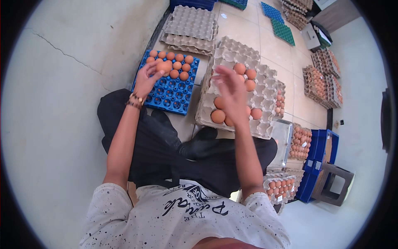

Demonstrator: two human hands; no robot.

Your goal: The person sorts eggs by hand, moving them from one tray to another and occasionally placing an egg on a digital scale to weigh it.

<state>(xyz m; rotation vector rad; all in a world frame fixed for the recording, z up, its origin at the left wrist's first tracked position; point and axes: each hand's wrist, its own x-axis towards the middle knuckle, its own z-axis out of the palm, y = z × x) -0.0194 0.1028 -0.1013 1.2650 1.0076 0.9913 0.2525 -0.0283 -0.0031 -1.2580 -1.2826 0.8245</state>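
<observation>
An egg (163, 67) is pinched in the fingers of my left hand (148, 79), just above the blue plastic egg tray (165, 106). Brown eggs (179, 57) fill several of that tray's far rows, and its near cups hold none. To the right lies a grey pulp egg tray (265, 97) on a stack. My right hand (232, 90) hovers over it, slightly blurred, its fingers spread and nothing visible in them. Loose eggs (217, 116) sit in cups around that hand, at its near left, and more eggs (250, 74) sit beyond it. The hand and forearm partly cover some.
Stacked grey trays (192, 25) stand beyond the blue tray. At right are egg-filled trays (319, 85), a metal tray (282, 139), a blue crate (313, 166) and a grey-brown stool (335, 184). Blue and green trays (283, 32) lie on the far floor. A wall (62, 83) runs along the left.
</observation>
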